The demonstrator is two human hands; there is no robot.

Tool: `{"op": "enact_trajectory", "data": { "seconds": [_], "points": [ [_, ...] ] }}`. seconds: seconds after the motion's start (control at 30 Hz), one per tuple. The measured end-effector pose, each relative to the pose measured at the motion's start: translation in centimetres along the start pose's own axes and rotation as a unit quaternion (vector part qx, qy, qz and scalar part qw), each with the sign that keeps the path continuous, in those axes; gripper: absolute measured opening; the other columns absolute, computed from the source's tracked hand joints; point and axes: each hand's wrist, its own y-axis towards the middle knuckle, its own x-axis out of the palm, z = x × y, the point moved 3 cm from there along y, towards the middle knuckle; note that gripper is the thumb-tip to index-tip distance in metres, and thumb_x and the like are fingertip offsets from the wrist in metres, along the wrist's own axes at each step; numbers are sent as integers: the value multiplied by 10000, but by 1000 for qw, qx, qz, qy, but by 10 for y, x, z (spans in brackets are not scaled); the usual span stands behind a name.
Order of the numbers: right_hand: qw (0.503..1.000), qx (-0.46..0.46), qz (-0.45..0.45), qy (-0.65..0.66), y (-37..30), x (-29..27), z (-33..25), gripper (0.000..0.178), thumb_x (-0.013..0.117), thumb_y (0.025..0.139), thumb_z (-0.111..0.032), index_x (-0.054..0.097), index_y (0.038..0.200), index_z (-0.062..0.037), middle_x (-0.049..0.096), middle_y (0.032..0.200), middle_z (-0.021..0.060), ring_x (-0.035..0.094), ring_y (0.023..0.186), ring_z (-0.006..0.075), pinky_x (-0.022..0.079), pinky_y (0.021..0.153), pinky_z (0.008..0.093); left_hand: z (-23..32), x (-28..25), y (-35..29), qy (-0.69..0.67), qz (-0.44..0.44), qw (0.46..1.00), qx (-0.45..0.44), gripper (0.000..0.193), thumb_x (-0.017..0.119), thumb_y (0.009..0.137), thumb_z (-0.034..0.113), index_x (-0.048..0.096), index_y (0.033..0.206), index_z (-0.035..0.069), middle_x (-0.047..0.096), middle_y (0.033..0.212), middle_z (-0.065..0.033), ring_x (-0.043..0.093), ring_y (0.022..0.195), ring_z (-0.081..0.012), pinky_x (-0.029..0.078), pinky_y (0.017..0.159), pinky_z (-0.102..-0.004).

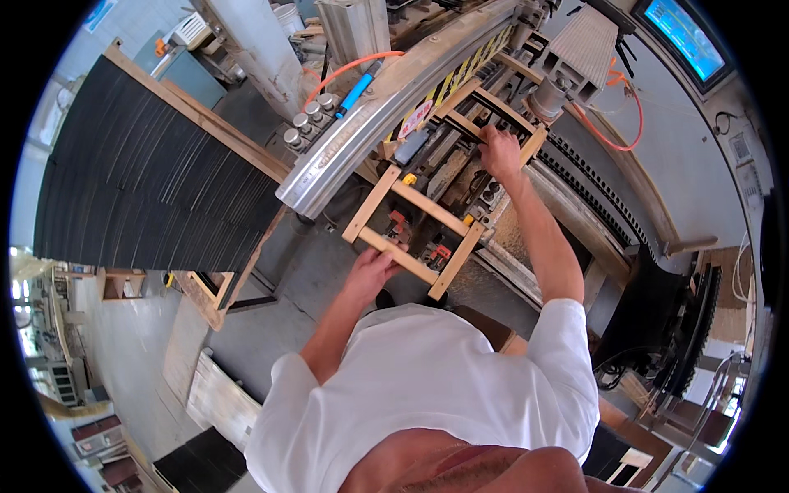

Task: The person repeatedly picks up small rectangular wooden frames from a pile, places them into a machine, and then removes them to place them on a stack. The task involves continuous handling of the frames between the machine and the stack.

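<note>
A light wooden frame (433,208), made of two side pieces joined by two crossbars, lies across the front of a machine. My left hand (370,275) is closed around the left part of its near crossbar. Farther off, on the machine bed, lies a second wooden frame (534,145), with dark inner edges on its bars. My right hand (500,154) reaches out to it, fingers closed on its near bar; the fingertips are partly hidden. Small red clamps (399,220) show through the opening of the near frame. Yellow knobs (408,179) sit beside its far crossbar.
A metal machine beam (353,131) with yellow-black striping arches over on the left. Behind it stands a tall stack of black panels (156,164). Toothed black tracks (596,185) run along the right. A lit screen (682,37) hangs at the upper right, near an orange hose (612,148).
</note>
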Motion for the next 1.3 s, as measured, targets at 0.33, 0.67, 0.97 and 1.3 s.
{"op": "enact_trajectory", "data": {
  "seconds": [0.33,0.67,0.97,1.3],
  "points": [
    [979,-26,-52,-196,33,5,-5,239,626,708,-96,532,927,-73,654,801,117,594,889,271,387,791,382,-5,-92,-33,-24,10,998,-58,308,502,933,151,482,1201,0,563,1177,-129,538,1109,-248,443,958,-417],
    [910,-29,-123,-395,111,17,20,208,600,801,-157,568,998,-101,675,822,57,578,927,222,349,812,352,-23,-167,-32,31,182,982,-29,257,517,913,118,500,1106,-50,589,1132,-149,586,1035,-255,490,903,-404],
    [935,7,-120,-333,154,27,84,235,585,782,-64,585,1013,-106,667,867,94,597,940,261,369,890,396,-47,-150,-29,-12,236,971,-39,259,538,899,115,494,1108,-32,580,1104,-133,584,1003,-244,481,921,-403],
    [956,-28,-161,-245,172,20,89,175,543,765,-35,600,924,-81,658,888,133,631,888,317,430,806,456,-90,-135,16,4,244,965,-99,285,594,864,150,518,1079,-19,604,985,-106,610,900,-213,520,820,-352]
  ]
}}
